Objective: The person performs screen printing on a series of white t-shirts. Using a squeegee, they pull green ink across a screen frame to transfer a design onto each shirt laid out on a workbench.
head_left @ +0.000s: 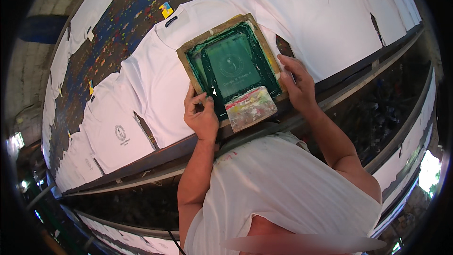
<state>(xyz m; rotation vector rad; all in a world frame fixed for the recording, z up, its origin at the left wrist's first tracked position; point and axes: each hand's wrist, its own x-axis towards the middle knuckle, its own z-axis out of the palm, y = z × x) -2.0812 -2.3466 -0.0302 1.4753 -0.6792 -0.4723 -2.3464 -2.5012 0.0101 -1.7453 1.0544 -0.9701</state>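
A wooden screen-printing frame (214, 32) with green mesh lies tilted on a white T-shirt (158, 99) at the middle of the long table. A round emblem with lettering below it shows in the mesh. My left hand (200, 115) grips the frame's left side near its front corner, fingers bent. At the opposite side my right hand (299, 85) holds the edge between thumb and fingers, the fingers fairly straight. A flat squeegee block (251, 108), smeared with paint, rests over the frame's near end, touched by neither hand. The shirt's front beneath the frame is hidden.
To the left lies a white T-shirt with a dark round print (120, 133); to the right, a plain white T-shirt (325, 23). More shirts line both table sides. A yellow-and-blue card (166, 10) lies beyond the collar. The table edge (358, 73) runs before me.
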